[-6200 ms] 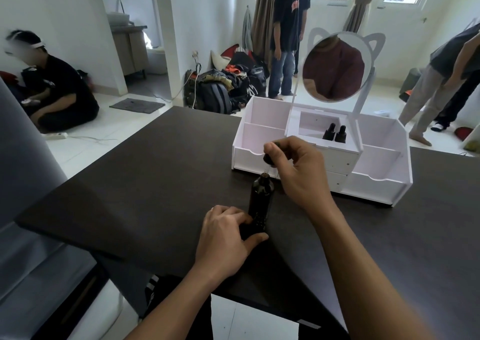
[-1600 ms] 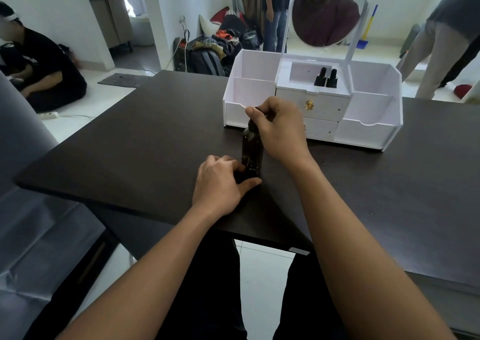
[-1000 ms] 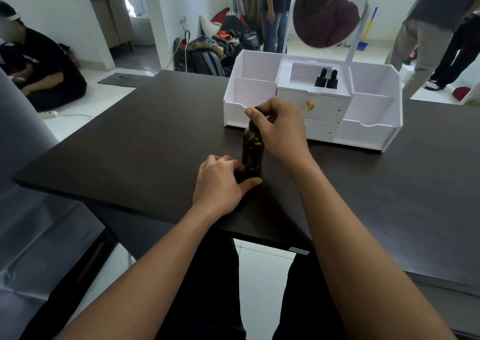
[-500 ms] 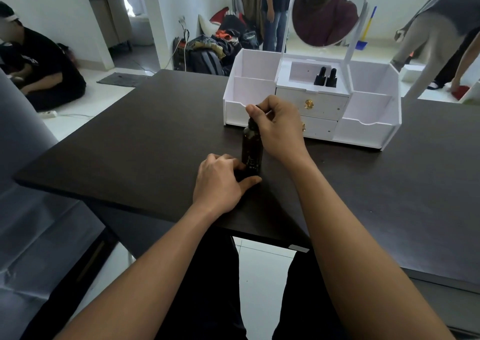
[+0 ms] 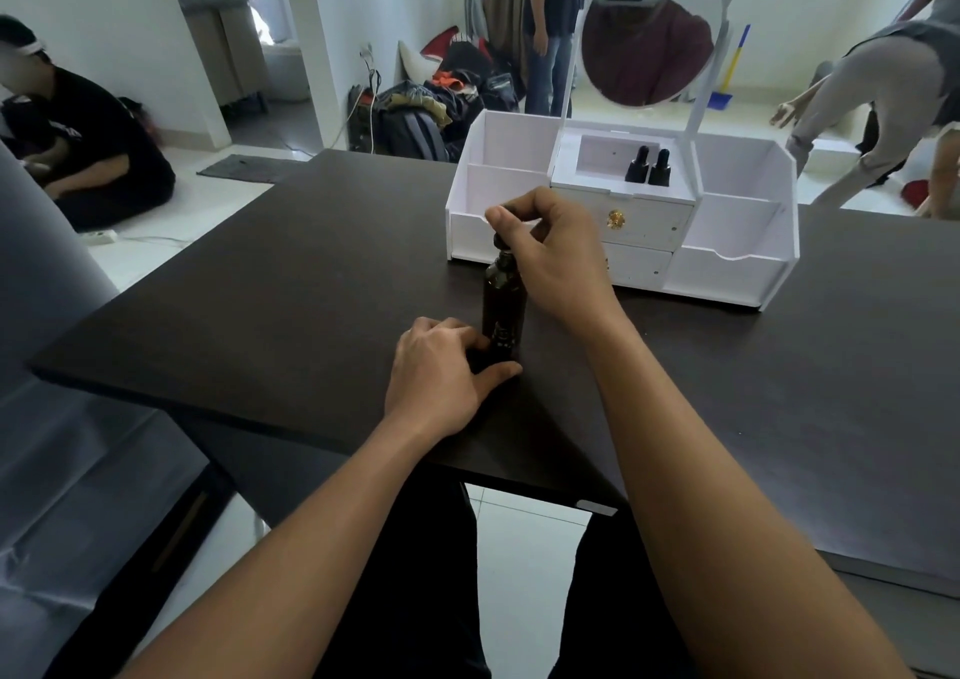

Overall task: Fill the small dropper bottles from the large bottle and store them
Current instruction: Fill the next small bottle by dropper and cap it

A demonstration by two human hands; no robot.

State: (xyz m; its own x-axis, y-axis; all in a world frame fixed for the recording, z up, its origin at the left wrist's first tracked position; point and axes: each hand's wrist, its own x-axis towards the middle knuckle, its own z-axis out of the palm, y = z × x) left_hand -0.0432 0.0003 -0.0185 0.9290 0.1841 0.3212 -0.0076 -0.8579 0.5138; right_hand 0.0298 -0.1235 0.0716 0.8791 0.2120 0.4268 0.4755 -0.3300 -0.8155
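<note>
On the dark table (image 5: 260, 304) the large bottle (image 5: 503, 304), a dark brown one, stood upright near the middle, just on the near side of the white organiser (image 5: 727, 273). The right hand (image 5: 550, 252) was arched over its top, thumb and curled fingers pinching the black cap (image 5: 500, 239) that sat at the bottle's neck; whether the cap was fully seated could not be told. The left hand (image 5: 441, 372) lay low on the table against the left side of the bottle's foot. Its fingers and thumb were closed round a small dark thing (image 5: 480, 360) pressed up beside the base, and whether this was one of the little bottles could not be made out. Two small dropper bottles (image 5: 648, 165) with black tops stood side by side, touching or nearly so, in the raised centre compartment of the organiser, above a drawer with a gold knob (image 5: 616, 219). A round mirror (image 5: 649, 44) rose on white posts behind that compartment. Beyond the far edge of the table, one person sat on the floor at the far left, another stood near a heap of bags, and a third bent over at the far right.
</note>
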